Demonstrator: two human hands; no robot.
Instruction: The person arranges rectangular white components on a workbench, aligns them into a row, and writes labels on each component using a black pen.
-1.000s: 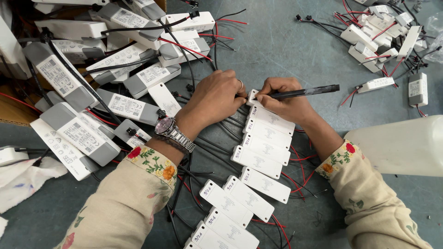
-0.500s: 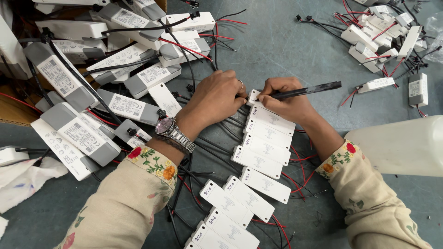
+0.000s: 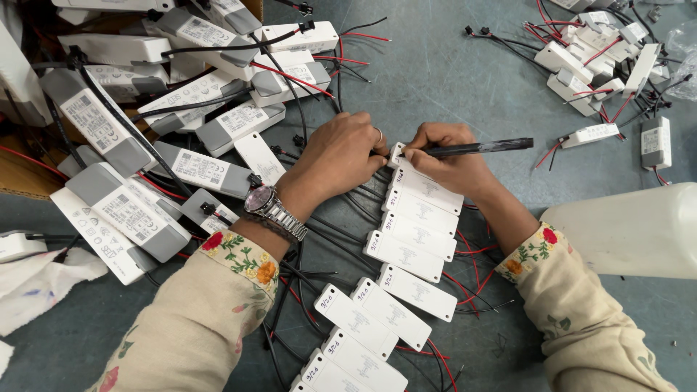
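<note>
My right hand (image 3: 454, 165) has its fingers closed around a black pen (image 3: 475, 149), its tip on the topmost white module (image 3: 398, 154) in a row of white modules (image 3: 406, 254) running down the grey tabletop (image 3: 450, 65). My left hand (image 3: 337, 156) lies curled — pressing beside that module, gripping nothing I can see. Grey-and-white drivers (image 3: 131, 167) pile at the left.

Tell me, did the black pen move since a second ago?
No. The black pen in the right hand sits at the same slant, tip on the top white box, as far from the small white box as before.
</note>
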